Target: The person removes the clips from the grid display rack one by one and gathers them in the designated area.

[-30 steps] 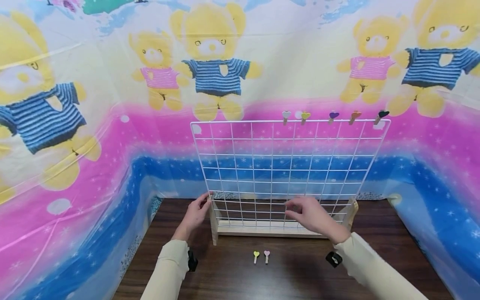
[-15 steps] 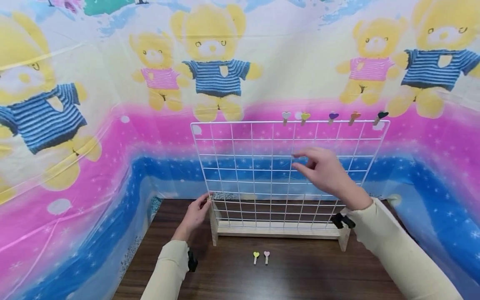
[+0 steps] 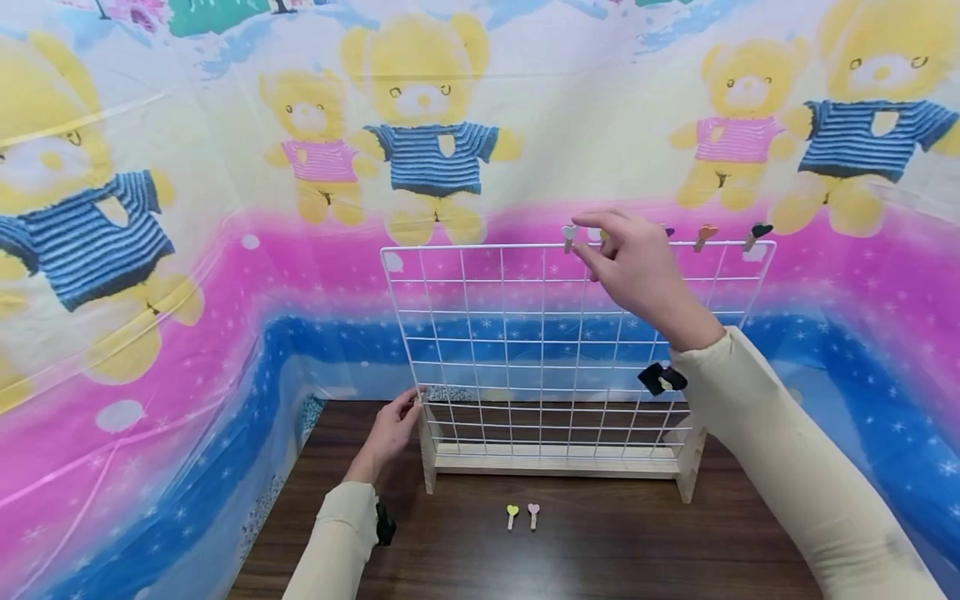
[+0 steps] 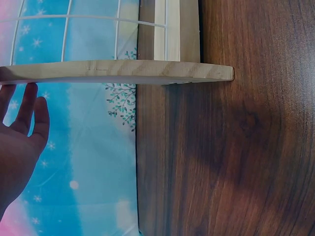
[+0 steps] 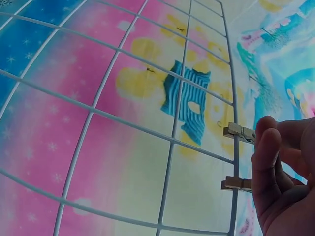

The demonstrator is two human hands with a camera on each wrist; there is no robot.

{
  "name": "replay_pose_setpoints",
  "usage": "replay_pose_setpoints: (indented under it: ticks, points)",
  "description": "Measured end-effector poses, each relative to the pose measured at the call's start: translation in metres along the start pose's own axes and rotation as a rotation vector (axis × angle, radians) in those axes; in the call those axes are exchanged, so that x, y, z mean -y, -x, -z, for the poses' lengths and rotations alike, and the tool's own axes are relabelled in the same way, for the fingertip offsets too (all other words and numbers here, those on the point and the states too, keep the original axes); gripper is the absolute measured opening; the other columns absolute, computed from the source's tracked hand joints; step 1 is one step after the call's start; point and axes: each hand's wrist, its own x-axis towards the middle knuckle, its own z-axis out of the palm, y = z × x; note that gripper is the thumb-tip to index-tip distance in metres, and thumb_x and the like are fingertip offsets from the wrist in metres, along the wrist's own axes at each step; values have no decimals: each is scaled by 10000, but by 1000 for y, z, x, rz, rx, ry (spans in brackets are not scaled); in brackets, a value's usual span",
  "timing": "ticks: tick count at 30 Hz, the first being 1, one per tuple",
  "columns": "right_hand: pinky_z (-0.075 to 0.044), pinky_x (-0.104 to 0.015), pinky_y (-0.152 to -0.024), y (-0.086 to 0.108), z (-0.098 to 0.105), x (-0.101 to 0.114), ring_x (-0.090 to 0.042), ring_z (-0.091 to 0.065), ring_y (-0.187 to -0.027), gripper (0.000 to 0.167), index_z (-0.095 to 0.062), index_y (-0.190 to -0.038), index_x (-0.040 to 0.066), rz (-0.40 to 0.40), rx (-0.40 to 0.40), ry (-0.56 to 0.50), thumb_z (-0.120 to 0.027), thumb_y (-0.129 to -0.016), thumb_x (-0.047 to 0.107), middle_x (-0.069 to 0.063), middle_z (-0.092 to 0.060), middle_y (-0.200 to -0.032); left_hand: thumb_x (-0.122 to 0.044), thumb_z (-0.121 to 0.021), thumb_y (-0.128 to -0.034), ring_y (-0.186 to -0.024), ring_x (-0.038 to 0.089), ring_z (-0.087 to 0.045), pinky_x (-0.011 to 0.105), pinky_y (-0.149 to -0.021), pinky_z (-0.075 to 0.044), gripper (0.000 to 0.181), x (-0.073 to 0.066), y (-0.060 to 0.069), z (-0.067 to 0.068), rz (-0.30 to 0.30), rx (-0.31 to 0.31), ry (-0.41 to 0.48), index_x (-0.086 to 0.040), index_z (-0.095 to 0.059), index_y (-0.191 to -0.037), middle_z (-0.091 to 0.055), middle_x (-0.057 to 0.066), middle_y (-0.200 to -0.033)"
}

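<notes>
My right hand (image 3: 633,262) is raised at the top bar of the white wire grid (image 3: 506,312). Its thumb and index finger stand apart beside the clothespin with a white heart (image 3: 570,235); in the right wrist view the fingertips are close to that clothespin (image 5: 238,132), and contact cannot be made out. My left hand (image 3: 390,431) rests its fingertips against the wooden side post (image 4: 142,70) of the grid's stand, fingers fairly straight. Clothespins with an orange heart (image 3: 706,237) and a dark green heart (image 3: 759,235) clip the same bar; yellow and purple ones are mostly hidden behind the right hand.
Two small clothespins, one with a yellow heart (image 3: 512,515) and one with a pink heart (image 3: 533,515), lie on the dark wooden table (image 3: 600,542) in front of the stand. A bear-print cloth (image 3: 585,100) surrounds the table at the back and sides.
My right hand has risen from low in front of the grid to its top bar, at the white-heart clothespin. The left hand has kept its place on the post.
</notes>
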Motion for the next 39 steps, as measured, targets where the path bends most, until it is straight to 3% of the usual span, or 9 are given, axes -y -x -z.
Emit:
replay_pose_setpoints:
  ticks: [2,4,9,23,30,39]
  points:
    - [-514,-280,-572,-6,-2,1,-125,-642,-620,420,-575,-1306,92,-80,58,-6,-657,-904,178,-77,-579,-1214,-141,-457,-1012,-1152,321,-510,498,-906,-432,376,0,1,0,-1,3,1,-117,-488,-1386,-550,201,-1261]
    - [-494,-284,-514,-10,-5,0,-135,-644,-609,426,-552,-1335,113,-145,105,-2,-629,-924,200,-80,-601,-1201,-142,-456,-1012,-1152,320,-510,497,-905,-433,378,0,1,0,-4,5,3,-114,-485,-1388,-548,202,-1262]
    - [-406,-293,-410,-14,-9,0,-156,-621,-549,370,-590,-1297,122,-199,123,11,-610,-937,206,-76,-674,-1006,-154,-451,-1015,-1159,312,-509,493,-909,-434,379,0,0,1,5,6,-2,-123,-482,-1392,-544,192,-1273]
    - [-446,-276,-455,-12,-12,2,-164,-610,-525,204,-664,-1097,45,-139,47,-37,-629,-921,143,-85,-682,-935,-135,-459,-1011,-1120,317,-532,476,-880,-451,384,0,-1,-1,-11,-9,-9,-74,-475,-1390,-564,207,-1240]
    - [-392,-265,-402,-10,-9,7,-141,-581,-472,154,-674,-1034,52,-83,7,-78,-633,-918,144,-54,-683,-861,-151,-454,-1014,-1134,309,-522,478,-888,-447,385,-2,0,0,7,-3,-4,-89,-475,-1393,-554,195,-1257]
    - [-295,-264,-336,28,-13,2,-126,-533,-423,160,-663,-1064,73,-70,82,-134,-615,-932,151,-5,-605,-627,-158,-449,-1017,-1160,309,-510,485,-901,-438,379,-2,2,1,-2,6,-8,-121,-479,-1392,-548,191,-1271]
